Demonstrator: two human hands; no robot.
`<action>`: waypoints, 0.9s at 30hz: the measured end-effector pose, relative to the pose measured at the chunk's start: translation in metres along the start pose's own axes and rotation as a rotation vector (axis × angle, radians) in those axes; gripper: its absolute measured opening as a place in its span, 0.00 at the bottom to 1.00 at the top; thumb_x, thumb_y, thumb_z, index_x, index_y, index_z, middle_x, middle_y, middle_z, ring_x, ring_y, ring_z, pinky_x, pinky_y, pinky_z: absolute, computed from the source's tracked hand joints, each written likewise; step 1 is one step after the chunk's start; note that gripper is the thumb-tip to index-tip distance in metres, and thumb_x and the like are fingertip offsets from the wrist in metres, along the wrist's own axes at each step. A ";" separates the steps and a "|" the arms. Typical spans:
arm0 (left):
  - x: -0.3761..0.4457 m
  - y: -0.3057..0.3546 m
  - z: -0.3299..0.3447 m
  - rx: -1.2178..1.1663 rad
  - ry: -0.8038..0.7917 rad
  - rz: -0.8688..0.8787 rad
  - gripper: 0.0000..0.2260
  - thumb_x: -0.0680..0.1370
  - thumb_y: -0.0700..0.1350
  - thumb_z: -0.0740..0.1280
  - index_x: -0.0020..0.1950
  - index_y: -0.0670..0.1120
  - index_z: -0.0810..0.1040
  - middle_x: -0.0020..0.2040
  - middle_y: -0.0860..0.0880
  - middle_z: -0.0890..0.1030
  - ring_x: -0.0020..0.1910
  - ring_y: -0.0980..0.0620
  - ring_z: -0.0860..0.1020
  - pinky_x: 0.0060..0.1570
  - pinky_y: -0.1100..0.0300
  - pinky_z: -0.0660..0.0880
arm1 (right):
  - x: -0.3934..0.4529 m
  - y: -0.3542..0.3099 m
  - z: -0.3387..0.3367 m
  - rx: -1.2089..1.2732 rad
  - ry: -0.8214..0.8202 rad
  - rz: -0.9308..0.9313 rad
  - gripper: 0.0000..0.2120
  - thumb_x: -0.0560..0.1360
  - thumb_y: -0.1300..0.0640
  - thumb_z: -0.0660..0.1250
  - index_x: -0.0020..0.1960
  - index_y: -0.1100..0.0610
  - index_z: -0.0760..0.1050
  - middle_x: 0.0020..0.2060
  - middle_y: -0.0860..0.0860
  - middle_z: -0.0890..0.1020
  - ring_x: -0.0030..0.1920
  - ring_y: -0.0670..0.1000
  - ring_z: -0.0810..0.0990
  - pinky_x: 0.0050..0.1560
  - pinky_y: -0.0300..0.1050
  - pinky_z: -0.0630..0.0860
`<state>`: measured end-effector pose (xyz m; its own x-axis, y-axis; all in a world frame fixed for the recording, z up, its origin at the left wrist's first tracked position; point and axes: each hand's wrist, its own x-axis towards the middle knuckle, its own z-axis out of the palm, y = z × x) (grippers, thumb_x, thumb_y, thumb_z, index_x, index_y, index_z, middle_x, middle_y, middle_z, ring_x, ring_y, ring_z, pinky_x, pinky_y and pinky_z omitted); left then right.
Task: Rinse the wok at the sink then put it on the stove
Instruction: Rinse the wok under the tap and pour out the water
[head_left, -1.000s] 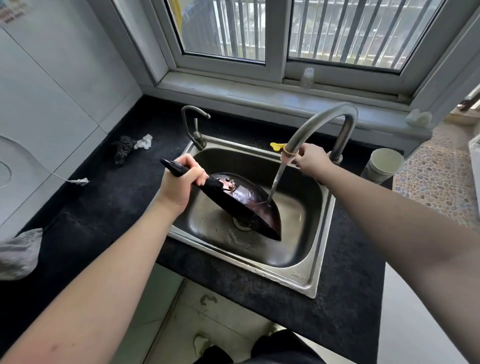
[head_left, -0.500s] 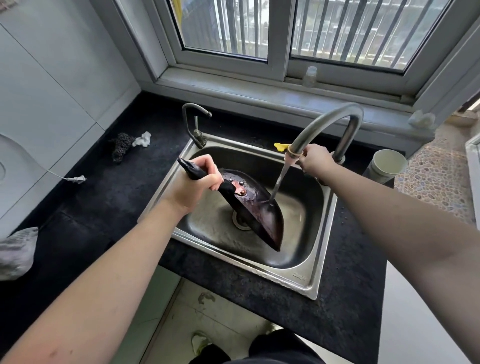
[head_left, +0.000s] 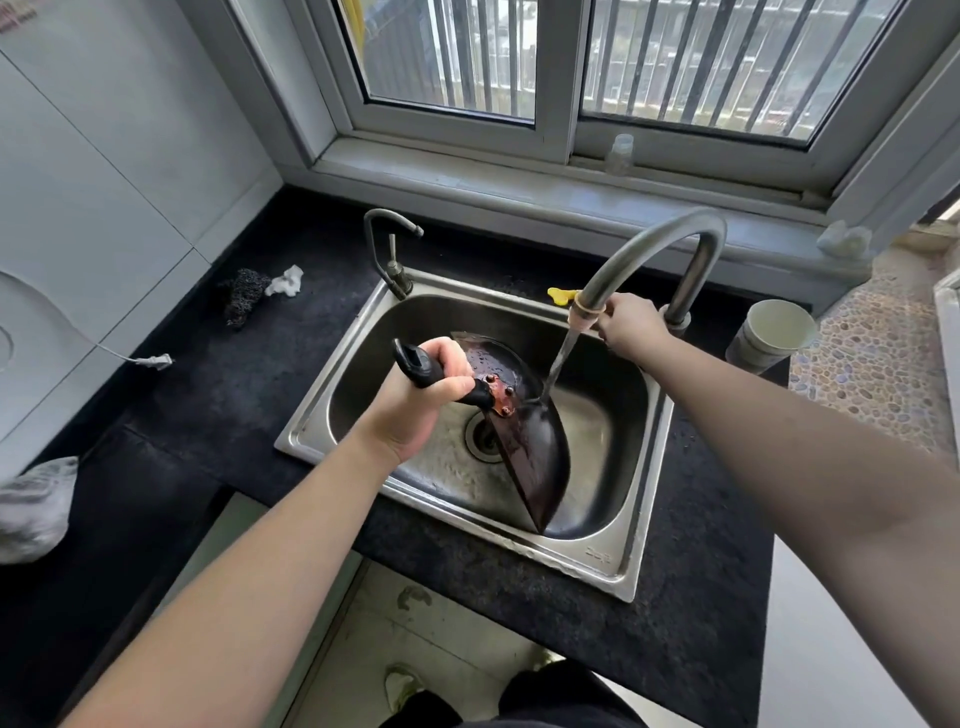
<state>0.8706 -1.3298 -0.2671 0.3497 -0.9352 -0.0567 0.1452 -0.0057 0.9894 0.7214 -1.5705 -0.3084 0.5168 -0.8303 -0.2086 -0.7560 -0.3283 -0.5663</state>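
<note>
Head view: wok (head_left: 535, 457) handle inside left fingers (head_left: 448, 364).

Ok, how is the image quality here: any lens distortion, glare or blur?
Head view: strong wide-angle bending of the window frame and counter edges; daylight from the window; soft sheen on the sink steel and wet wok; centre sharp, corners slightly soft.

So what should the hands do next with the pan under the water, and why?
Probably turn the wok a little with the left hand gripping its handle. It hangs tilted steeply over the sink, and the stream from the faucet that the right hand holds strikes only one spot near the handle rivets, so rotating would rinse the rest.
</note>
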 end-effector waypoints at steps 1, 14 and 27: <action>0.001 0.000 0.003 0.006 0.002 0.006 0.10 0.64 0.39 0.68 0.28 0.52 0.72 0.32 0.53 0.72 0.37 0.53 0.70 0.48 0.58 0.68 | 0.000 0.000 0.000 0.001 -0.001 -0.003 0.13 0.80 0.54 0.60 0.60 0.56 0.79 0.53 0.56 0.82 0.55 0.56 0.79 0.47 0.40 0.62; 0.024 0.006 -0.002 -0.171 0.221 0.011 0.11 0.68 0.43 0.76 0.40 0.45 0.74 0.35 0.49 0.76 0.38 0.52 0.77 0.64 0.43 0.72 | 0.000 0.001 0.001 0.080 -0.006 0.021 0.12 0.80 0.55 0.60 0.61 0.54 0.78 0.53 0.54 0.83 0.56 0.54 0.79 0.47 0.38 0.60; 0.049 0.038 -0.005 0.517 0.257 0.035 0.11 0.73 0.52 0.74 0.49 0.46 0.83 0.47 0.49 0.86 0.50 0.55 0.83 0.57 0.59 0.76 | 0.009 0.008 0.006 0.066 -0.010 0.007 0.14 0.80 0.54 0.61 0.63 0.51 0.79 0.57 0.53 0.82 0.58 0.55 0.78 0.49 0.39 0.65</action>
<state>0.8983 -1.3743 -0.2332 0.5694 -0.8220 0.0109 -0.3191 -0.2088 0.9244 0.7221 -1.5777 -0.3194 0.5160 -0.8276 -0.2208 -0.7316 -0.2917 -0.6162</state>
